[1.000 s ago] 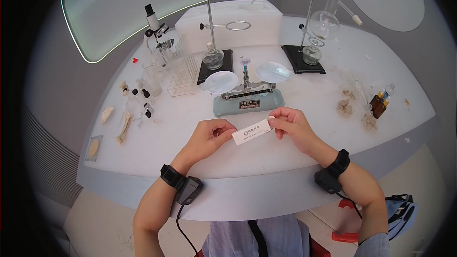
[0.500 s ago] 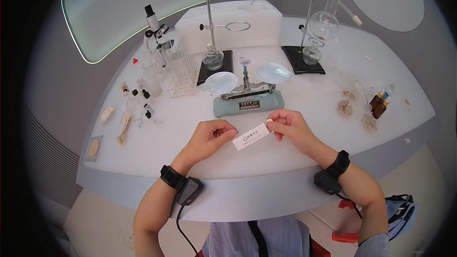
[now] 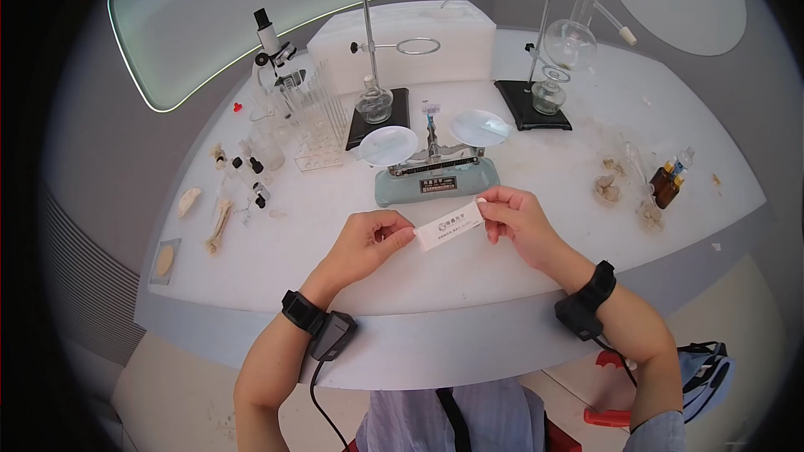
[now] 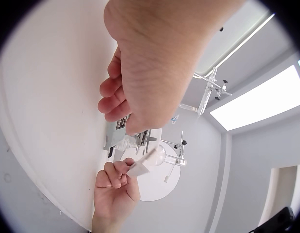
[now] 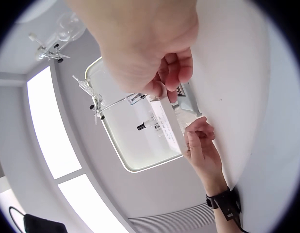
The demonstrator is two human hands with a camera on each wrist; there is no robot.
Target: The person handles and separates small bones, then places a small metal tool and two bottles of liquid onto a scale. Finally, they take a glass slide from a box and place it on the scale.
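A small white rectangular cardboard box with printed lettering (image 3: 450, 225) was held just above the near edge of the white curved desk (image 3: 544, 176), lengthwise between the two hands and clear of the surface. The left hand (image 3: 368, 238) pinched its left end between thumb and curled fingers, while the right hand (image 3: 515, 216) pinched the right end, fingertips at the end face, a grip that seemed suited to steadying the box while working at its end flap. Whether the flap was open could not be told, nor what lay inside. Just beyond the box stood a pale green two-pan balance scale (image 3: 435, 172), both round pans looking empty. Toward the left edge a clear test-tube rack (image 3: 316, 121) held glass tubes with no visible contents, and a black-and-white microscope (image 3: 275, 50) stood behind it. Near the far edge, a round glass flask (image 3: 374, 103) sat on a black stand base, apparently unfilled. Two small amber bottles (image 3: 667, 185) stood by the right edge.
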